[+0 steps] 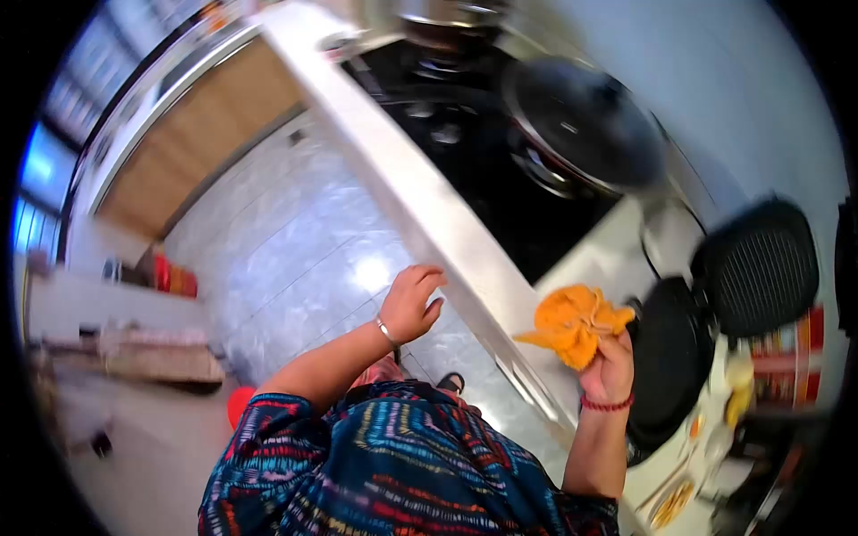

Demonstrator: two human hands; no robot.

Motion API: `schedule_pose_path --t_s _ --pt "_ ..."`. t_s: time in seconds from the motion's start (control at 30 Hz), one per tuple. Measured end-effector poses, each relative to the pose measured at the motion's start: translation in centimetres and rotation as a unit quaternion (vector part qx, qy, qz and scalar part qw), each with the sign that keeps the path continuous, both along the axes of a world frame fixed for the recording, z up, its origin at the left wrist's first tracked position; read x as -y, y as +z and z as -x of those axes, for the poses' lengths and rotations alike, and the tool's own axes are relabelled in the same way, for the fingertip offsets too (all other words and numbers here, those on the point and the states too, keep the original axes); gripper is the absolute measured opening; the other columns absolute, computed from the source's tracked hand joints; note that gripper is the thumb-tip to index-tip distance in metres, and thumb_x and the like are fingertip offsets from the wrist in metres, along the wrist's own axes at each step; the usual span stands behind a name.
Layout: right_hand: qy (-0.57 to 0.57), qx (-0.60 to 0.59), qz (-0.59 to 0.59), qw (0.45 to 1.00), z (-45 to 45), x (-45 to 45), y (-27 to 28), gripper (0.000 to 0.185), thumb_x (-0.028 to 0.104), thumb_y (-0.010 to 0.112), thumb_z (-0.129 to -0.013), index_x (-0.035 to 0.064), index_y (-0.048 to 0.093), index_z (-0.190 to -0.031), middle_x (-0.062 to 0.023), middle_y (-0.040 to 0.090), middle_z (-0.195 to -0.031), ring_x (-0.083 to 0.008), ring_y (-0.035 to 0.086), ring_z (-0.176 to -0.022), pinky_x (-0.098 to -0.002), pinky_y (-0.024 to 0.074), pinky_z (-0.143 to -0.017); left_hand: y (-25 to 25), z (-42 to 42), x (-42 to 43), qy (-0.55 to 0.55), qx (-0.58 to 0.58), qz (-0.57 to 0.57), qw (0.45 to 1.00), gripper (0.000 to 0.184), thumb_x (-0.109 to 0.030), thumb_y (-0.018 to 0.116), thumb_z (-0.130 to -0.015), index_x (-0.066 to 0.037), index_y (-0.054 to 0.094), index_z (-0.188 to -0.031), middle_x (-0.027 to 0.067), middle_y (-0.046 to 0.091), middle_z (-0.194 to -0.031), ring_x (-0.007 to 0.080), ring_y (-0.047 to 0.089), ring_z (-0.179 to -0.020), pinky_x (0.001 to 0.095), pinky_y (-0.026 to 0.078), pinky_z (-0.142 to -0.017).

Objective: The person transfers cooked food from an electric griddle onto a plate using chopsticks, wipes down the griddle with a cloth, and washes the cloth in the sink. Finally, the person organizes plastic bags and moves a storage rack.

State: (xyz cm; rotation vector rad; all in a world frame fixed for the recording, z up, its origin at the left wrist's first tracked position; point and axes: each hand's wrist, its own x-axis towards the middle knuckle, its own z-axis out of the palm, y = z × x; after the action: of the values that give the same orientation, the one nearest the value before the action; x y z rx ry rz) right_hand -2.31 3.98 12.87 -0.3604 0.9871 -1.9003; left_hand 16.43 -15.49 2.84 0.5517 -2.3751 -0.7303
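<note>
An orange cloth (572, 323), bunched up, is gripped in my right hand (610, 371) above the white countertop (465, 268). A red beaded bracelet circles that wrist. To the right of the cloth lies an open black electric griddle (670, 357), its ridged lid (758, 268) tipped back toward the wall. My left hand (411, 304), with a silver bangle at the wrist, hangs over the floor just off the counter's front edge. Its fingers are apart and slightly curled, and nothing is in it.
A black cooktop (465, 143) carries a large lidded pan (585, 121) and a steel pot (451, 22). Plates of food (675, 500) stand at the lower right. Wooden cabinets (206, 143) line the far left, with a red container (174, 275) near them.
</note>
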Motion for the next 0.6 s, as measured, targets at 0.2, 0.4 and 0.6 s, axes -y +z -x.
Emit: schedule_pose_path --t_s 0.2,0.4,0.6 --pt "0.121 0.058 0.003 0.991 -4.0 9.4 -2.0 0.041 0.0 0.046 -0.074 0.0002 0.039 -0.114 -0.0133 0.046 -0.113 -0.0284 0.044 -0.106 -0.0425 0.0334 -0.092 -6.2 -17.8 2.3 0.281 0.071 -0.037 0.956 0.028 -0.004 0.056 -0.061 -0.005 0.05 -0.088 0.0128 0.051 -0.096 0.0305 0.046 -0.092 0.0371 0.037 -0.08" --pt "0.215 0.055 0.001 0.975 -11.7 22.6 -2.6 0.045 0.007 0.055 -0.072 0.0018 0.039 -0.114 -0.0109 0.046 -0.112 -0.0271 0.044 -0.105 -0.0416 0.0318 -0.093 -8.2 -31.9 4.9 0.419 0.1 -0.072 0.9 0.023 -0.007 0.056 -0.062 -0.005 0.051 -0.084 0.0138 0.051 -0.094 0.0306 0.046 -0.091 0.0377 0.037 -0.079" --pt "0.265 0.064 0.019 0.962 -18.3 35.2 -2.7 0.046 0.011 0.056 -0.072 0.0034 0.04 -0.114 -0.0096 0.046 -0.111 -0.0267 0.042 -0.106 -0.0426 0.0299 -0.093 -6.8 -39.5 13.2 0.464 0.085 -0.081 0.878 0.022 -0.006 0.055 -0.062 -0.005 0.051 -0.084 0.0138 0.051 -0.093 0.0303 0.046 -0.091 0.0374 0.037 -0.079"
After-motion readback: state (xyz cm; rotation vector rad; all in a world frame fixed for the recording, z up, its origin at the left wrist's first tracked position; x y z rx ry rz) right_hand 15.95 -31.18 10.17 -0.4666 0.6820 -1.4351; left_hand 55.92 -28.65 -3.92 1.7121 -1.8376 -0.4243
